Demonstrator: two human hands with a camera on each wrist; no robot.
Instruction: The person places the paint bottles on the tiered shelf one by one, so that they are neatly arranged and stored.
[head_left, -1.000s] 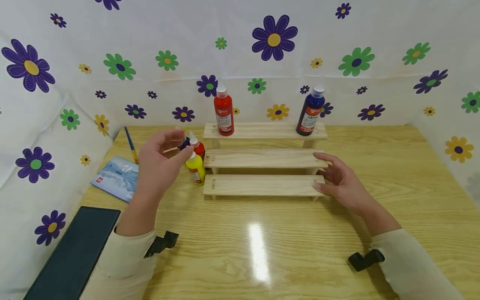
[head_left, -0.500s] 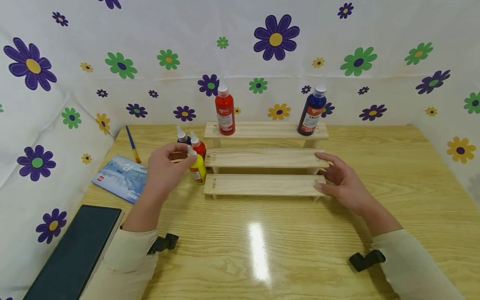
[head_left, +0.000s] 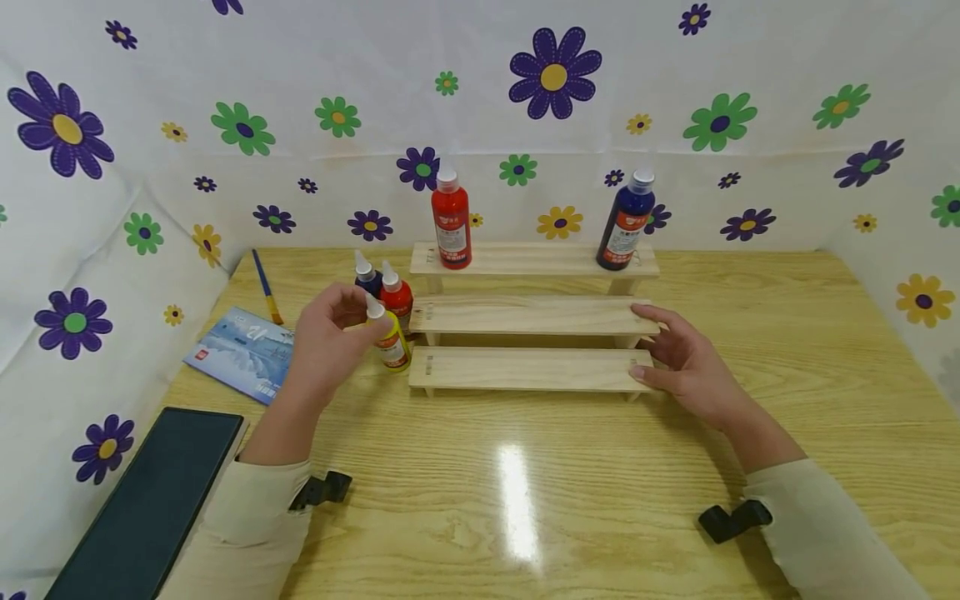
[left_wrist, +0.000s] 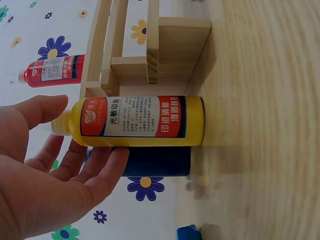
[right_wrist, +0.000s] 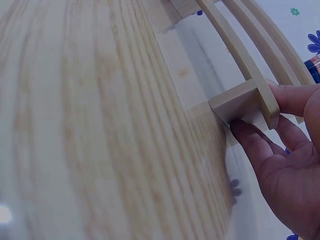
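Observation:
My left hand (head_left: 330,337) pinches the small yellow bottle (head_left: 392,346) near its white cap, left of the three-tier wooden rack (head_left: 525,367). In the left wrist view the thumb and fingers lie around the neck and upper side of the yellow bottle (left_wrist: 140,121). A small red bottle (head_left: 397,298) and a dark blue one (head_left: 367,277) stand just behind it. At the rack's right end, my right hand (head_left: 693,371) holds the ends of the lower two tiers; the right wrist view shows its fingers against the rack's end support (right_wrist: 240,102).
On the top tier stand a large red bottle (head_left: 452,223) at the left and a large dark blue one (head_left: 627,223) at the right. A paintbrush (head_left: 266,286), a blue booklet (head_left: 243,354) and a dark flat panel (head_left: 150,500) lie at the left.
My left hand has come down from above the small bottles to the yellow one, whose top now tilts slightly left. The right hand keeps its place on the rack.

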